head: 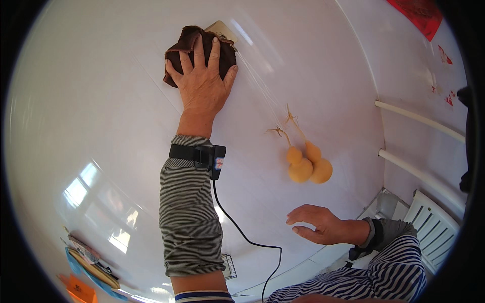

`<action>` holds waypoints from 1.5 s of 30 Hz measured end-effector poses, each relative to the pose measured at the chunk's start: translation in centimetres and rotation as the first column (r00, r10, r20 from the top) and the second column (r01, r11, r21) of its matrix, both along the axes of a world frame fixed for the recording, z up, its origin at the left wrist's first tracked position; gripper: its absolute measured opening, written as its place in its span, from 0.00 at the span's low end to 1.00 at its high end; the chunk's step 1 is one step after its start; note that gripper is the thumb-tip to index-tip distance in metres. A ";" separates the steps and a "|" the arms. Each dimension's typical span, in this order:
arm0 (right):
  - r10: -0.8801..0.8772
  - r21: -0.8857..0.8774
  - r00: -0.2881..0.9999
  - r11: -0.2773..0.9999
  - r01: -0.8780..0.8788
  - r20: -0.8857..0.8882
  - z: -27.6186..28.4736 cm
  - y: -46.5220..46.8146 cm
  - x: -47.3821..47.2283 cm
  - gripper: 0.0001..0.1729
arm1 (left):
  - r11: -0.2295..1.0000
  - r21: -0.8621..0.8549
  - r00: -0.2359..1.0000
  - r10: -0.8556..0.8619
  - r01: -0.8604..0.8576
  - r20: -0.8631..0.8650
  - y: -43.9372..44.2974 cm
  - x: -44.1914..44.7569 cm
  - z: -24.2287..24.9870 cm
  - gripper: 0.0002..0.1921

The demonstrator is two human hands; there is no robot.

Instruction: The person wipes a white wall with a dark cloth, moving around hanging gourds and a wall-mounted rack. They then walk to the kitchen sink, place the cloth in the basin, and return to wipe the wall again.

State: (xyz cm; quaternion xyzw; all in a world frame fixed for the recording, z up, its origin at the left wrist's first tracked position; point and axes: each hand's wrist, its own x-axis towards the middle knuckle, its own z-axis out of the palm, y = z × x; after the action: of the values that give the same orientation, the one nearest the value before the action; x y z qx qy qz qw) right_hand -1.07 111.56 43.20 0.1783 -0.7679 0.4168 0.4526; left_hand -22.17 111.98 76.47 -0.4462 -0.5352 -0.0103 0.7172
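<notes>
My left hand [202, 75] is spread over a dark brown cloth [223, 57], pressing it flat against the glossy white wall [125, 113]. Part of a beige hook plate [219, 30] shows behind the cloth's upper edge. From there thin white strings [261, 85] run down to two dried bottle gourds [301, 170], which hang side by side. My right hand [318, 224] is below the gourds, apart from the wall as far as I can judge. Its fingers are loosely curved with a gap to the thumb, and nothing is between them.
Two white pipes [420, 119] cross the right side, above a white plastic chair [432, 223]. A black cable [242, 238] trails from the device [218, 163] on my left wrist. Low down are a wire basket [229, 267], an oval tray-like object [93, 267] and an orange item [79, 289].
</notes>
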 end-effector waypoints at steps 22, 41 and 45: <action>0.083 -0.153 0.971 0.987 -0.049 0.224 -3.9 -8.0 -5.4 0.06 | 0.973 0.082 0.974 0.205 -0.214 0.098 -29.2 -12.6 -4.9 0.37; 0.081 -0.080 0.794 0.996 -0.041 0.603 -10.1 -12.7 -5.0 0.09 | 0.790 0.498 0.933 0.322 -0.357 0.158 -59.9 -34.0 -17.6 0.33; 0.102 -0.081 0.818 0.994 -0.068 0.566 -11.2 -10.2 -3.9 0.09 | 0.758 0.582 0.951 0.173 -0.295 0.257 -52.6 -30.5 -19.6 0.36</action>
State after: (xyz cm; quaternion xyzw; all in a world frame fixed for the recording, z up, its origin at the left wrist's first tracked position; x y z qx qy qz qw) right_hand -4.95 101.38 31.96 0.0667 -0.8470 0.4926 0.1886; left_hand -52.65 59.42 56.91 -0.1152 -0.6192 -0.1351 0.7649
